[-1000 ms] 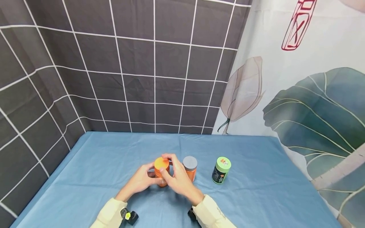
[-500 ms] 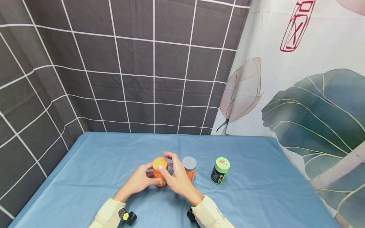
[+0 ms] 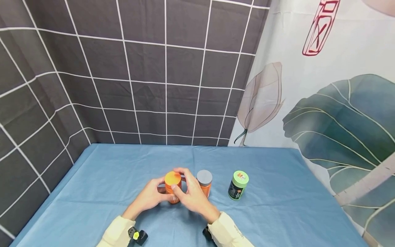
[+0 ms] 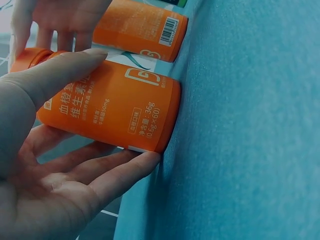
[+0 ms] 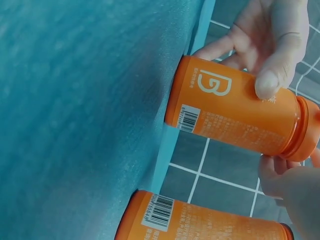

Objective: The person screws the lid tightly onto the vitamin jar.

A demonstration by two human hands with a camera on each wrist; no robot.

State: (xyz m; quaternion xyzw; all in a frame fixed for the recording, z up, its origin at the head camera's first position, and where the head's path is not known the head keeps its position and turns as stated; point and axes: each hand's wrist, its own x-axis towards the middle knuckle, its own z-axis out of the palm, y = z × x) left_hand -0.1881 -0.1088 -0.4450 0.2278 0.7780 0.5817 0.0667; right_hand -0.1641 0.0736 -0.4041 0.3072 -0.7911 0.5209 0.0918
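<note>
An orange vitamin bottle (image 3: 174,196) stands upright on the blue cloth, with its orange cap (image 3: 172,177) on top. Around its printed body my left hand (image 3: 150,196) holds on, thumb on the near side and fingers on the far side, as the left wrist view shows on the bottle (image 4: 120,102). My right hand (image 3: 195,195) pinches the cap between thumb and fingers. In the right wrist view the cap (image 5: 309,131) sits at the right edge and the right hand (image 5: 297,187) partly leaves the frame.
Just right of my right hand stands a second orange bottle (image 3: 206,189) with a grey lid (image 3: 204,177). Farther right is a dark jar (image 3: 236,191) with a light green lid (image 3: 240,178). A dark tiled-pattern curtain (image 3: 148,92) hangs behind the blue-covered table (image 3: 271,212).
Half a second ago my right fingers were raised beyond the cap, with the thumb on its top; now they curl at its rim. My left hand and the bottle stay in place.
</note>
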